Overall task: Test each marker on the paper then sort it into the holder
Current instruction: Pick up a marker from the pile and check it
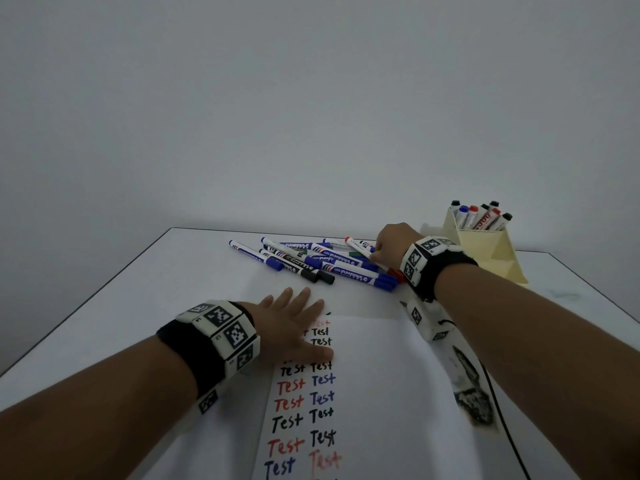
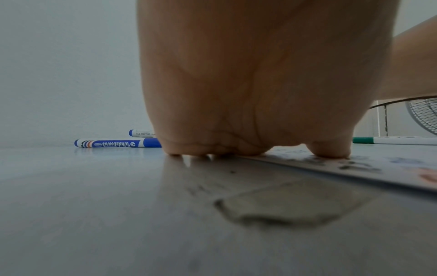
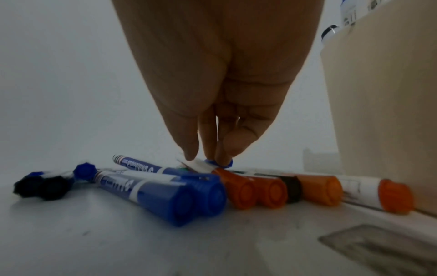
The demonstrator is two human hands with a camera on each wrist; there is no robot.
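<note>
A loose pile of whiteboard markers (image 1: 311,261) with blue, black, red and green caps lies at the far side of the white table. My right hand (image 1: 384,249) reaches into the pile's right end. In the right wrist view its thumb and fingertips (image 3: 189,153) pinch a white marker with a blue end (image 3: 227,163), which still lies on top of the pile (image 3: 165,190). My left hand (image 1: 298,323) lies flat with spread fingers on the top left of the paper (image 1: 374,375), which bears rows of "Test". The cream holder (image 1: 491,258), with several markers (image 1: 479,216) in it, stands right of the right hand.
A grey wall rises just behind the table. The table's left edge (image 1: 86,303) runs diagonally. A black cable (image 1: 502,427) trails from my right wrist across the table beside the paper. A green marker (image 2: 390,140) lies beyond the left thumb, and a fan (image 2: 423,115) shows farther off.
</note>
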